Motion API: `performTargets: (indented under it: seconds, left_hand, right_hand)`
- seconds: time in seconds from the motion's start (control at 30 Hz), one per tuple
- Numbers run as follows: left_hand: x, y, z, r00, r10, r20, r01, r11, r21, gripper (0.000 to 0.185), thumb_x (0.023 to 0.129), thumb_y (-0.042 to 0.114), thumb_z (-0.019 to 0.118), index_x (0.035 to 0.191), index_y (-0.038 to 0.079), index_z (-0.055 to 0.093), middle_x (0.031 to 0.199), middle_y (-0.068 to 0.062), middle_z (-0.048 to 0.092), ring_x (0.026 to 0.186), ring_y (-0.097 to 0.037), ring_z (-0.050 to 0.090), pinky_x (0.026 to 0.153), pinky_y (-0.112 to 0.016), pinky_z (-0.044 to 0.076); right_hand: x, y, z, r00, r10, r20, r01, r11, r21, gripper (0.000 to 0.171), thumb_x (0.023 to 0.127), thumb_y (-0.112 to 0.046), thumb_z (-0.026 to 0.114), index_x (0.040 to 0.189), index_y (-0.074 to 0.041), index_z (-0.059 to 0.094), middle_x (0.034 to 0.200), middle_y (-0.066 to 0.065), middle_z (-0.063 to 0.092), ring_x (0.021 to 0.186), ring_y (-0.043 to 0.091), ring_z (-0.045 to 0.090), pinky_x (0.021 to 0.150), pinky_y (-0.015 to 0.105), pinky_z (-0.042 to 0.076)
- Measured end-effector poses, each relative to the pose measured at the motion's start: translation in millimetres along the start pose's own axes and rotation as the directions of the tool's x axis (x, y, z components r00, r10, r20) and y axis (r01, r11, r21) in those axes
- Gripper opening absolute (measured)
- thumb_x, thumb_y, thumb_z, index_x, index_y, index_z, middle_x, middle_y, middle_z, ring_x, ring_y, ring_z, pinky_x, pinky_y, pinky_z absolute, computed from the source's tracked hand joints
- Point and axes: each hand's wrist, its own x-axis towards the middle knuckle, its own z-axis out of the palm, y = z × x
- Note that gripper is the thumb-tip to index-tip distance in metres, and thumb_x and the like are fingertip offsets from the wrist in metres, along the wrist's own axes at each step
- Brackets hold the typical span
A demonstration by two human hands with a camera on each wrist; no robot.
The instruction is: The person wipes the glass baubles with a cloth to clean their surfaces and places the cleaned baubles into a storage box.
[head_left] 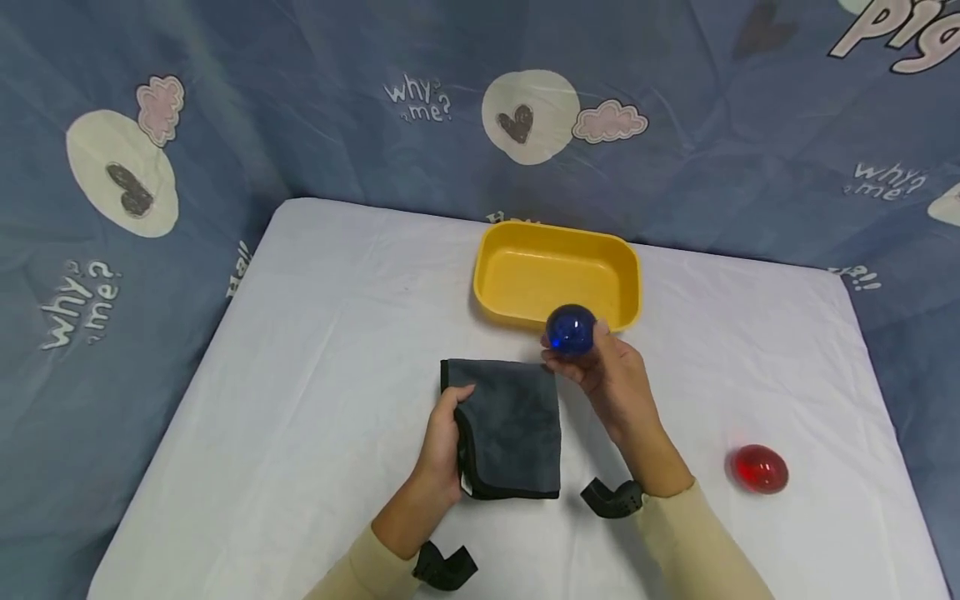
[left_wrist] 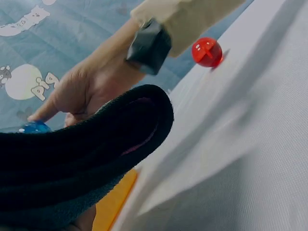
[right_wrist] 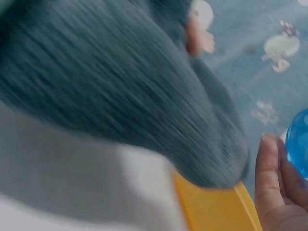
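A clear blue ball (head_left: 571, 330) is held in the fingers of my right hand (head_left: 617, 379), just in front of the yellow tray's near rim. My left hand (head_left: 439, 446) grips a folded dark grey cloth (head_left: 513, 429) by its left edge, thumb on top. In the left wrist view the folded cloth (left_wrist: 72, 168) covers most of the left hand, and the blue ball (left_wrist: 34, 127) shows only in part behind it. The right wrist view has the cloth (right_wrist: 115, 77) blurred across it, with the ball (right_wrist: 299, 144) at the fingertips by the right edge.
A yellow tray (head_left: 558, 271) stands at the back of the white-covered table (head_left: 337, 333). A clear red ball (head_left: 761, 469) lies on the right side of the table. Blue printed fabric (head_left: 337, 100) hangs behind. Each wrist bears a black mount (head_left: 611, 498).
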Motion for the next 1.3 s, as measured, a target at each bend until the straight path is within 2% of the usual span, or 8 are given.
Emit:
performTargets:
  seconds: [0.27, 0.37, 0.43, 0.57, 0.7, 1.0, 1.13, 1.3]
  left_hand:
    - [0.4, -2.0, -0.9, 1.000, 0.004, 0.022, -0.004, 1.000, -0.020, 0.043, 0.102, 0.047, 0.042, 0.131, 0.016, 0.049, 0.118, -0.001, 0.057, 0.106, -0.016, 0.061, 0.093, -0.031, 0.050]
    - [0.2, -1.8, -0.6, 1.000, 0.003, 0.027, -0.002, 1.000, -0.030, 0.042, 0.103, 0.046, 0.043, 0.131, 0.016, 0.049, 0.118, -0.001, 0.057, 0.107, -0.016, 0.061, 0.093, -0.031, 0.050]
    - [0.1, -1.6, -0.3, 1.000, 0.002, 0.028, -0.001, 0.999, -0.033, 0.042, 0.103, 0.046, 0.042, 0.131, 0.016, 0.049, 0.118, -0.001, 0.056, 0.107, -0.016, 0.061, 0.094, -0.031, 0.050]
    - [-0.5, -1.5, 0.0, 1.000, 0.004, 0.022, -0.003, 0.999, -0.033, 0.042, 0.102, 0.046, 0.043, 0.130, 0.015, 0.050, 0.119, -0.001, 0.057, 0.107, -0.016, 0.061, 0.094, -0.031, 0.050]
    - [-1.4, -0.9, -0.8, 1.000, 0.005, 0.020, -0.004, 0.999, -0.037, 0.043, 0.102, 0.046, 0.043, 0.132, 0.015, 0.049, 0.120, -0.002, 0.056, 0.108, -0.016, 0.061, 0.094, -0.032, 0.050]
    - [-1.6, -1.2, -1.2, 1.000, -0.004, 0.011, 0.004, 0.999, -0.043, 0.047, 0.102, 0.046, 0.042, 0.137, 0.014, 0.045, 0.121, -0.002, 0.056, 0.108, -0.016, 0.060, 0.094, -0.032, 0.050]
    - [-2.0, -1.0, -1.6, 1.000, -0.010, 0.014, 0.011, 0.999, -0.044, 0.049, 0.102, 0.047, 0.042, 0.138, 0.014, 0.045, 0.122, -0.002, 0.055, 0.108, -0.015, 0.060, 0.094, -0.031, 0.050]
    - [-3.2, -0.5, -2.5, 1.000, -0.019, 0.024, 0.020, 0.999, -0.044, 0.048, 0.102, 0.047, 0.043, 0.137, 0.014, 0.045, 0.121, -0.001, 0.056, 0.108, -0.015, 0.061, 0.094, -0.030, 0.050]
  right_hand:
    - [34, -29, -18, 0.968, -0.021, -0.249, 0.003, 0.997, -0.075, 0.055, 0.100, -0.033, 0.071, 0.132, 0.010, 0.059, 0.133, 0.019, 0.065, 0.113, 0.026, 0.071, 0.097, 0.036, 0.054]
    - [48, -34, -21, 0.956, -0.039, -0.292, -0.016, 0.983, -0.183, 0.059, 0.097, -0.034, 0.076, 0.134, 0.007, 0.057, 0.135, 0.020, 0.063, 0.112, 0.024, 0.071, 0.096, 0.031, 0.054]
    - [55, -33, -24, 0.949, -0.084, -0.304, -0.015, 0.951, -0.310, 0.059, 0.096, -0.034, 0.077, 0.135, 0.007, 0.058, 0.133, 0.021, 0.064, 0.110, 0.022, 0.071, 0.094, 0.028, 0.054]
    - [65, -26, -32, 0.939, -0.220, -0.263, 0.015, 0.794, -0.607, 0.058, 0.096, -0.033, 0.078, 0.137, 0.004, 0.060, 0.128, 0.020, 0.069, 0.112, 0.022, 0.070, 0.094, 0.025, 0.055]
    - [72, -18, -37, 0.932, -0.309, -0.187, 0.058, 0.639, -0.767, 0.057, 0.093, -0.031, 0.081, 0.135, 0.005, 0.063, 0.127, 0.019, 0.069, 0.116, 0.027, 0.068, 0.097, 0.031, 0.055]
    - [89, -18, -36, 0.967, -0.254, 0.004, 0.109, 0.402, -0.909, 0.058, 0.091, -0.028, 0.084, 0.133, 0.006, 0.062, 0.120, 0.022, 0.070, 0.108, 0.035, 0.069, 0.096, 0.047, 0.056]
    - [92, -16, -35, 0.984, -0.180, 0.016, 0.069, 0.294, -0.953, 0.063, 0.092, -0.032, 0.082, 0.136, 0.006, 0.059, 0.111, 0.023, 0.069, 0.093, 0.036, 0.064, 0.083, 0.049, 0.054]
    - [97, -13, -33, 0.996, -0.091, -0.008, 0.013, 0.228, -0.973, 0.065, 0.090, -0.036, 0.082, 0.136, 0.005, 0.061, 0.115, 0.024, 0.069, 0.095, 0.036, 0.063, 0.082, 0.049, 0.053]
